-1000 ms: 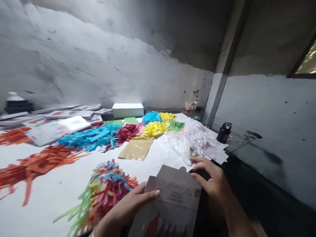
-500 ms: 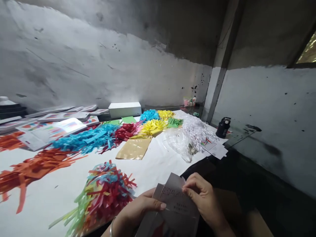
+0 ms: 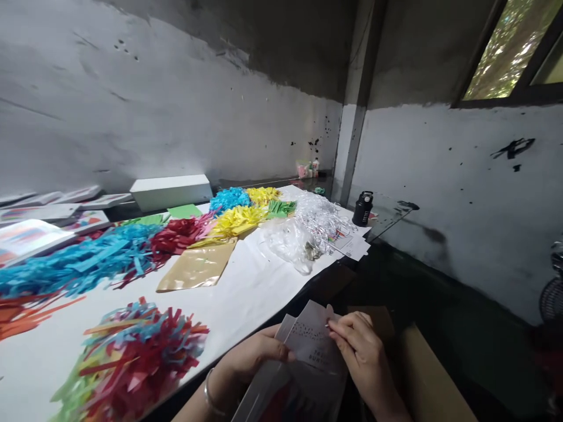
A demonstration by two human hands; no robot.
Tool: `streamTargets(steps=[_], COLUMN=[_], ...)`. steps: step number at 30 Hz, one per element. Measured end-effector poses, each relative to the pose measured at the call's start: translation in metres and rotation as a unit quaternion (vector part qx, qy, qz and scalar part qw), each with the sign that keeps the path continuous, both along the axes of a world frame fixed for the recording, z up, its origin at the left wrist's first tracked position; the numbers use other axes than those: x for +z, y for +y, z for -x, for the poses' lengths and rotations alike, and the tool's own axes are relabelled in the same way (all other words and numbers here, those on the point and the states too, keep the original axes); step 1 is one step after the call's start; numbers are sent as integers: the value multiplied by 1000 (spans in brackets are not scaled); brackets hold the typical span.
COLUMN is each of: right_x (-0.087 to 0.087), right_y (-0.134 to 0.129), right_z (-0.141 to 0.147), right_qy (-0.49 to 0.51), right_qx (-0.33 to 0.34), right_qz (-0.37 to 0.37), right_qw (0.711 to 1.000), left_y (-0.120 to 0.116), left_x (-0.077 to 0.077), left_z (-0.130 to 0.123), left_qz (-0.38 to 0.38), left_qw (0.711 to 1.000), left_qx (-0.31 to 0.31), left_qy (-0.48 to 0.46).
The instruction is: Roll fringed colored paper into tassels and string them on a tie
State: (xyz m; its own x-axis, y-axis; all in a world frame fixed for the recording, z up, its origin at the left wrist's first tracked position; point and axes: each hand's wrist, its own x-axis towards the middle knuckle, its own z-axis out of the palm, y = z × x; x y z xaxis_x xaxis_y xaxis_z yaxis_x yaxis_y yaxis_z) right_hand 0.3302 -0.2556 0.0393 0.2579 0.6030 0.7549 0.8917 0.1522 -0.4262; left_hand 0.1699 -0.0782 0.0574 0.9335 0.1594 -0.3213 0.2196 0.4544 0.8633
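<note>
In the head view I hold a flat white printed cardboard box low in the middle, its flaps pointing up. The upper flap carries small dark marks and lettering. My left hand grips the box by its left edge, thumb on the front, a bangle round the wrist. With thumb and fingers closed, my right hand pinches the flap's upper right edge. On the table, left of my hands, lies a bundle of multicoloured paper tassels.
A white-covered table carries blue tassels, yellow tassels, a tan plastic sheet, silvery tinsel and a black bottle. A white box stands by the wall. An open brown carton is at lower right.
My view has turned right, so the table's contents sit further left and more of the window and carton shows. Both hands keep their hold on the box.
</note>
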Motion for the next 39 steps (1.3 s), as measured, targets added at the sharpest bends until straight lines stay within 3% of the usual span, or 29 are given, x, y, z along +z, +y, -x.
streamTargets(steps=[4,9,13,22,27,30,33,36,39], right_x=[6,-6,-9,25,23,8,-13,-27,-26], right_y=[-3,-5,-13,-21,-12,-13,-18,-22,-21], right_z=[-6,-7,-9,-23,-26,-27,-27,-24,-26], right_qy=[19,-8,-24,-90,-135,-75,87,254,409], right_qx=[-21,-81,-69,-31,-63,-105,-128,-106,-45], right_qz=[14,12,37,132,101,48,17,61,74], right_qw=[1000,997,997,987,984,990,988,959,909], left_y=[-2,-4,-5,-7,-6,-7,-7,-4,-3], left_x=[4,-5,-7,14,9,6,6,3,-4], left_z=[-11,-24,-30,-39,-44,-45,-44,-43,-44], left_qz=[-17,-2,-11,-73,-67,-39,-6,-9,-22], left_qw=[999,999,999,994,993,997,999,998,997], left_qx=[-30,-41,-42,-80,-93,-66,-54,-62,-74], left_qy=[-13,-7,12,26,19,24,-3,-4,15])
